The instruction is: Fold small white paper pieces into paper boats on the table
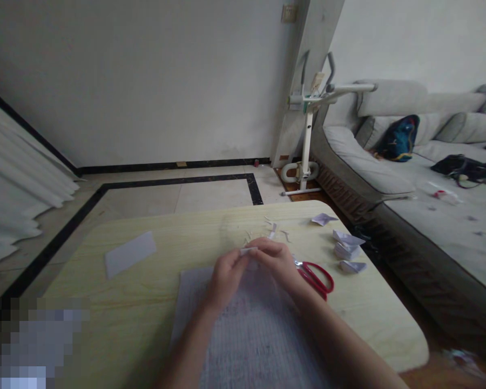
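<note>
My left hand (228,273) and my right hand (273,262) meet over the top of a large written sheet (259,340). Between their fingertips they pinch a small piece of white paper (248,251), most of it hidden by the fingers. Both hands are closed on it. Scissors with red handles (318,278) lie just right of my right hand, their blades partly covered by it. Thin paper scraps (272,231) are scattered beyond my fingers.
Several folded white paper pieces (346,244) sit along the right side of the wooden table (380,324). A white paper rectangle (130,254) lies at the left. Beyond the right edge stands a grey sofa (368,167) with bags; white exercise equipment (306,140) is behind.
</note>
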`<state>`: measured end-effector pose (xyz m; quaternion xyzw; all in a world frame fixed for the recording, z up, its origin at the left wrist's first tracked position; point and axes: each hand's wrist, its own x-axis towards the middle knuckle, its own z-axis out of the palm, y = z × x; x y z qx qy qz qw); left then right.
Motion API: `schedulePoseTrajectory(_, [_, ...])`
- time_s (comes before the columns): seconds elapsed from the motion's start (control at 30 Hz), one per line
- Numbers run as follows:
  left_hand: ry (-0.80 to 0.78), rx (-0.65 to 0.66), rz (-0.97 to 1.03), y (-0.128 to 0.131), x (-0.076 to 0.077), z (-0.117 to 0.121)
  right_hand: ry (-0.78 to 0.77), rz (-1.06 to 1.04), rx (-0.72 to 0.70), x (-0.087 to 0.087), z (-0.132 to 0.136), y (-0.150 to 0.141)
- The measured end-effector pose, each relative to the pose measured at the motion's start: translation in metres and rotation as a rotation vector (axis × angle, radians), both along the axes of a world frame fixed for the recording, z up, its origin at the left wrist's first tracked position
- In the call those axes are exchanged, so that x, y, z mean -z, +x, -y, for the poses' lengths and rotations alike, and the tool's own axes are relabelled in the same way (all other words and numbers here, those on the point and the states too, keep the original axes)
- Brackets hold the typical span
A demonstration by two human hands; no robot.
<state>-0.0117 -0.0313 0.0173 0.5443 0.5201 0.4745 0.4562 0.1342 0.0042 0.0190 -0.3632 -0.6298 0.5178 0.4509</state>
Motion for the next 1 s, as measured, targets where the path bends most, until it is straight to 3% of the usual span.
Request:
schedulePoseTrajectory(0.13, [0.040, 0.012, -0.060, 0.0002, 0.0013, 0.0011, -0.010, -0.003, 0.044, 0.0036, -0.0003, -0.0012])
schedulePoseTrajectory(0.3, [0.080, 0.052, -0.091, 0.0010, 0.0039, 0.0026, 0.018, -0.033, -0.001, 0.0018, 0.0010, -0.0031])
schedulePoseTrajectory(0.6, [0.047, 0.066, 0.001, 0.0030, -0.0019, 0.0019, 0.011, -0.110, -0.029, 0.0010, 0.0021, -0.0036])
schedulePoseTrajectory(1.0, [0.045, 0.071, 0.048, 0.0000, -0.0015, -0.0003, -0.034, -0.059, -0.094, 0.0008, 0.0018, 0.0002])
